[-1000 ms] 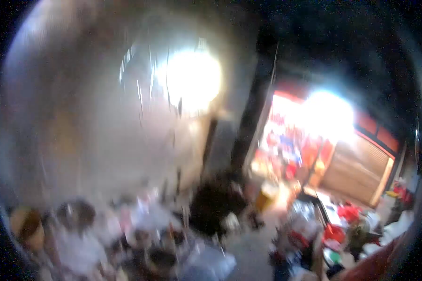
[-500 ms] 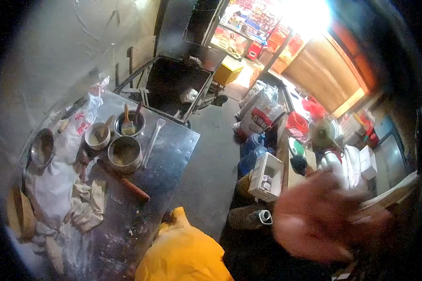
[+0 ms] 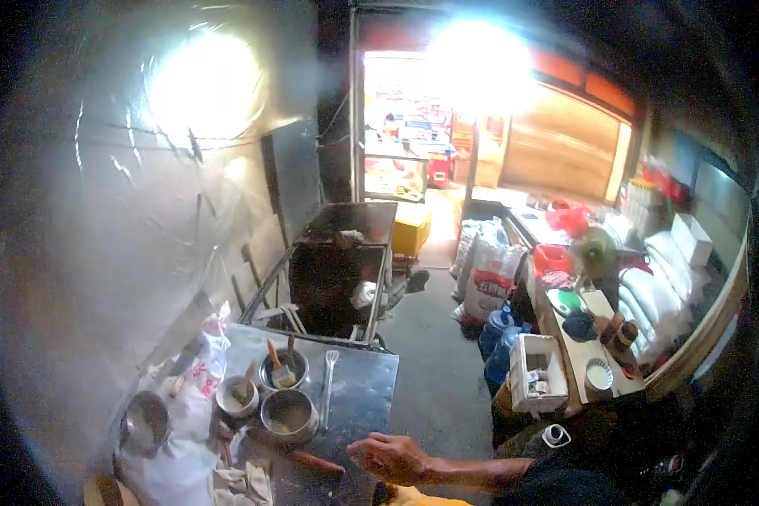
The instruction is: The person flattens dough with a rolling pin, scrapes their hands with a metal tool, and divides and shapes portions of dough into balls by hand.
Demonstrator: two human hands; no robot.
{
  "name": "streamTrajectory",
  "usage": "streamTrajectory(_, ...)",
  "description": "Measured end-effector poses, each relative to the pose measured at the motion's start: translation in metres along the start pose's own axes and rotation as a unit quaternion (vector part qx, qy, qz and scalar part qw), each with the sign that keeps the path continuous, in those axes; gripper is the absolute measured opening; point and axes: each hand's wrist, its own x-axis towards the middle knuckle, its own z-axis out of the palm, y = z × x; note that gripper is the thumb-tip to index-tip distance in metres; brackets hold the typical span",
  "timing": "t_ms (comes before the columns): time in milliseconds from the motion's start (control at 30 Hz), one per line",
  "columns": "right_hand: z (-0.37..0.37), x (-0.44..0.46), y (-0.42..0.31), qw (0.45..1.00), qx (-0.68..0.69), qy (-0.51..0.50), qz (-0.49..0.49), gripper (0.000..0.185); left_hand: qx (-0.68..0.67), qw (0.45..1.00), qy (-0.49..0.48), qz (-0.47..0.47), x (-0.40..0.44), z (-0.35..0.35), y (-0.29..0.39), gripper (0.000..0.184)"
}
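My right hand (image 3: 388, 457) reaches in from the lower right over the near edge of the metal table (image 3: 367, 396). Its fingers look loosely bent, and I see nothing in them. Just left of the fingertips lies a brown wooden rod (image 3: 316, 461), like a rolling pin. Beyond it stand a metal pot (image 3: 288, 428), a second pot (image 3: 297, 381) holding a brush (image 3: 280, 369), and a white bowl (image 3: 236, 408) with a handled tool in it. A whisk (image 3: 328, 390) lies beside them. Yellow cloth (image 3: 422, 496) shows below my hand. My left hand is out of view.
A metal bowl (image 3: 146, 422) and crumpled cloth (image 3: 243, 487) lie on the table's left. Behind the table is a dark open-topped frame (image 3: 333, 278). Across the grey floor (image 3: 434, 363) stand a white foam box (image 3: 538, 358), blue water jugs (image 3: 497, 333) and sacks (image 3: 489, 291).
My right hand has moved left from the right-hand counter side to the metal table. The view has turned and tilted up, so the table sits lower in it.
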Motion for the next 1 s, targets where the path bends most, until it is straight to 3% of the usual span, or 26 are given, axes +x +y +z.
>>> streamTrajectory(133,0.017,-0.013,0.009,1.0,0.015,-0.015,0.02,0.024,-0.008,1.0,-0.011,-0.001,-0.005,-0.004,-0.001,0.045)
streamTrajectory(300,0.044,-0.026,0.042,0.975,-0.001,-0.213,0.062,0.026,-0.016,1.0,-0.015,0.008,-0.007,-0.004,-0.003,0.045)
streamTrajectory(367,0.066,-0.039,0.069,0.934,-0.095,-0.341,0.046,0.029,-0.023,0.999,-0.019,0.015,-0.008,-0.003,-0.006,0.045)
streamTrajectory(467,0.068,-0.058,0.081,0.948,-0.085,-0.303,-0.047,0.025,-0.035,0.999,-0.014,0.031,-0.02,-0.006,-0.012,0.045)
streamTrajectory(533,0.061,-0.061,0.066,0.938,-0.109,-0.33,0.003,0.018,-0.046,0.998,-0.017,0.044,-0.023,-0.006,-0.01,0.045)
streamTrajectory(567,0.059,-0.063,0.069,0.935,-0.13,-0.325,-0.06,0.016,-0.053,0.997,-0.018,0.044,-0.024,-0.005,-0.009,0.045)
streamTrajectory(633,0.06,-0.068,0.062,0.932,-0.114,-0.344,0.007,0.017,-0.061,0.997,-0.014,0.05,-0.026,-0.005,-0.006,0.045)
streamTrajectory(867,0.045,-0.06,0.058,0.891,-0.186,-0.414,-0.011,0.018,-0.061,0.996,-0.013,0.064,-0.034,-0.003,-0.005,0.044)
streamTrajectory(933,0.046,-0.068,0.065,0.904,-0.178,-0.389,-0.004,0.016,-0.059,0.996,-0.009,0.063,-0.043,-0.007,-0.003,0.044)
streamTrajectory(1000,0.04,-0.072,0.069,0.889,-0.182,-0.421,0.014,0.025,-0.054,0.996,-0.008,0.069,-0.046,-0.009,0.0,0.044)
